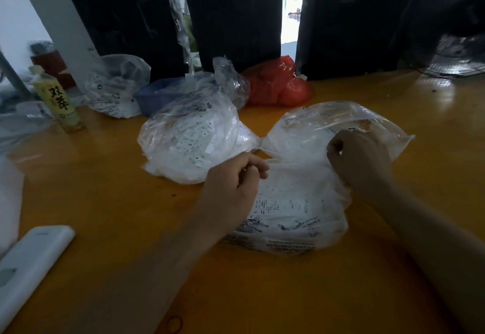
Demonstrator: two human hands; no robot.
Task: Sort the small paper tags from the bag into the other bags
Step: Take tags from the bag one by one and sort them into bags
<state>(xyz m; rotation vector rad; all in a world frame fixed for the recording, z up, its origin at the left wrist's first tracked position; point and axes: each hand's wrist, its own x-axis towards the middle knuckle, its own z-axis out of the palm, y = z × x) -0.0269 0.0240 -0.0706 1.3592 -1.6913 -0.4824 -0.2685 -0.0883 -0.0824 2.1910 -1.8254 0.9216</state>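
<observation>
Orange tabletop (pixel 110 202) under three clear tag-filled bags at frame centre. Nearest bag (pixel 296 213) at lower centre, its open rim pinched by curled fingers of left hand (pixel 233 184) and right hand (pixel 359 155). Two more behind: left bag (pixel 189 144), right bag (pixel 328 129).

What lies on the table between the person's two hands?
In the head view, the near clear bag of paper tags spans the gap between left hand and right hand, both gripping its plastic.
</observation>
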